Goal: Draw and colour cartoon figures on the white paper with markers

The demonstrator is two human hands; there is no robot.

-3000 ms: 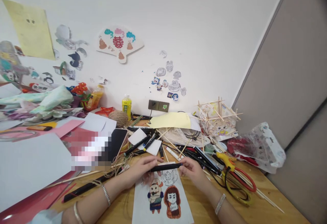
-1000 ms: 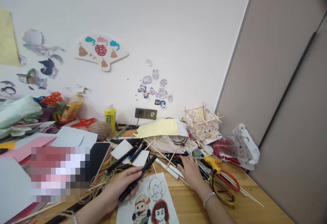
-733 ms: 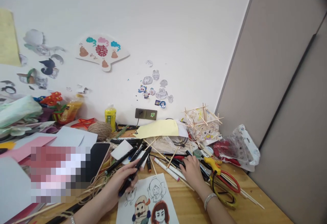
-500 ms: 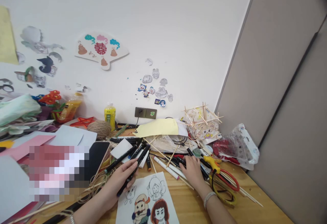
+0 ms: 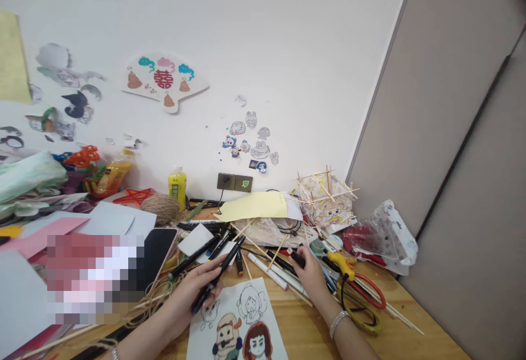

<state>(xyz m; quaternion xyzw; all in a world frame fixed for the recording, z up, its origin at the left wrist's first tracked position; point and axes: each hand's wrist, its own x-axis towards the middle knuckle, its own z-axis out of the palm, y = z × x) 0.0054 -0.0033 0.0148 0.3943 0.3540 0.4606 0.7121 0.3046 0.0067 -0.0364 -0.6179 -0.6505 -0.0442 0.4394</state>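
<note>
My left hand [image 5: 196,290] is closed around a black marker [image 5: 230,255], held slantwise above a sheet of paper [image 5: 277,324]. A second dark marker seems to lie along it in the same grip, partly hidden by the fingers. Cartoon figures are drawn on the sheet, some coloured and others only in black outline. Over the pile of pens, my right hand [image 5: 313,276] pinches a short-looking black marker [image 5: 297,258] with a pale pinkish end; the rest is covered by my fingers. White markers [image 5: 268,270] lie just left of that hand.
Wooden sticks and more markers are scattered behind the sheet. A yellow tool [image 5: 342,266] with red and yellow loops lies to the right. Behind stands a stick-framed paper lantern [image 5: 329,201]. At left are a phone [image 5: 158,256], twine [image 5: 161,209], a yellow bottle [image 5: 177,186] and stacked paper.
My right hand, which was reaching down among the markers, has lifted slightly with a black marker in its fingers. The left hand has shifted a little right with its marker.
</note>
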